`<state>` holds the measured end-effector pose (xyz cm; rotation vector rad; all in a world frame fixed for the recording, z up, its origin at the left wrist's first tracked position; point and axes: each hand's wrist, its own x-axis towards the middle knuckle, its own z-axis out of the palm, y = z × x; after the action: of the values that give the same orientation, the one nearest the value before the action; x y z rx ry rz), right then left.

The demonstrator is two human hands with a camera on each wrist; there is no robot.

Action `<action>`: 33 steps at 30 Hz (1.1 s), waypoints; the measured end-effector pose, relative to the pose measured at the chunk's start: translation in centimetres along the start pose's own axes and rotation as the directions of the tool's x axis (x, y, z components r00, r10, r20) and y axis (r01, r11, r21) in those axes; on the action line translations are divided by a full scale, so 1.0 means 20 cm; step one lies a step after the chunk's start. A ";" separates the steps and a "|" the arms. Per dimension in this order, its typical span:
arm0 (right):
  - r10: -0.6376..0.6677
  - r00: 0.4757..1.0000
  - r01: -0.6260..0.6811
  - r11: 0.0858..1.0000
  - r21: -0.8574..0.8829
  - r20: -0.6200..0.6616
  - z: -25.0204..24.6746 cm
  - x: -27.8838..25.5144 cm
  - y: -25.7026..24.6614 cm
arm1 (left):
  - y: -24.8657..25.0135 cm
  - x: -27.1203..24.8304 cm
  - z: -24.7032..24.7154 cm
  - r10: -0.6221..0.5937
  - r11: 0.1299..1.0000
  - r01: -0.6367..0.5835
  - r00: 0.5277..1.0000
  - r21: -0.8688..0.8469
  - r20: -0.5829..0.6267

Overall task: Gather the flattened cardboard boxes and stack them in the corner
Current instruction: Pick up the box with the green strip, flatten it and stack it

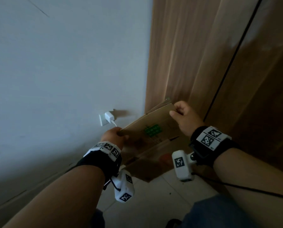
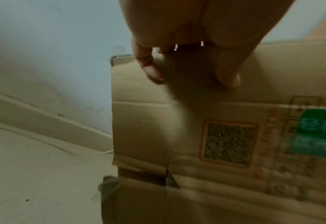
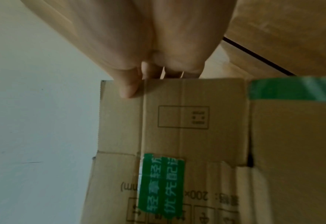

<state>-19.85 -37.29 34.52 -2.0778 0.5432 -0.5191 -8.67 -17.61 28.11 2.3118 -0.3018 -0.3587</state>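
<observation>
Pale grey wall point(image 1: 58, 71) meets a tall wooden panel point(image 1: 183, 55) at a corner, with light floor tiles point(image 1: 154, 203) below. Both hands hold a flattened cardboard box point(image 1: 150, 125) upright in this corner, its lower part near the floor and its top edge tilted, higher on the right.

At the upper left edge of the cardboard, the left hand point(image 1: 115, 134) grips it; the left wrist view shows the thumb point(image 2: 227, 72) pressed on the near face and another finger point(image 2: 150, 68) curled beside it. The right hand point(image 1: 185, 116) pinches the upper right corner, thumb point(image 3: 128, 87) on the near face and the other fingers wrapped over the top edge behind.

Green tape point(image 3: 161, 186) with white characters crosses the cardboard, and a printed square code framed in orange point(image 2: 228, 141) shows in the left wrist view. More brown cardboard point(image 1: 147, 168) shows below the held piece, down by the floor; I cannot tell whether it is a separate sheet or a flap of the same box.

On the wall to the left sits a white socket point(image 1: 103, 120) with a white charger point(image 1: 109, 116) plugged in and a thin white cable point(image 1: 114, 124) trailing from it. Each wrist wears a black band with black and white square markers and a white camera block.
</observation>
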 end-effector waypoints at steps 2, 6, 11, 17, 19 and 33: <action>0.033 0.994 -0.029 0.999 0.040 -0.101 0.02 0.01 0.05 | -0.04 0.01 -0.01 -0.031 0.999 0.029 0.999 -0.043 -0.041; 0.278 0.953 -0.259 0.954 0.149 -0.121 0.09 0.01 0.21 | -0.14 0.04 -0.02 -0.114 0.987 0.105 0.991 -0.119 -0.069; 0.492 0.862 -0.503 0.861 0.082 0.123 0.24 -0.01 0.41 | -0.22 0.10 0.00 -0.214 0.957 0.194 0.974 -0.216 -0.077; 0.542 0.788 -0.578 0.814 0.049 0.293 0.37 0.03 0.51 | -0.21 0.16 0.06 -0.257 0.886 0.229 0.966 -0.402 -0.016; 0.539 0.772 -0.582 0.812 0.034 0.338 0.39 0.03 0.51 | -0.20 0.17 0.09 -0.260 0.864 0.243 0.965 -0.440 0.022; 0.496 0.842 -0.535 0.815 0.223 0.211 0.31 0.08 0.56 | -0.18 0.24 0.14 -0.287 0.722 0.271 0.955 -0.636 0.080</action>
<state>-17.25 -39.70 22.05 -1.5930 0.8651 -0.1095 -4.84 -18.50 22.78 1.6629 0.1795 -0.4951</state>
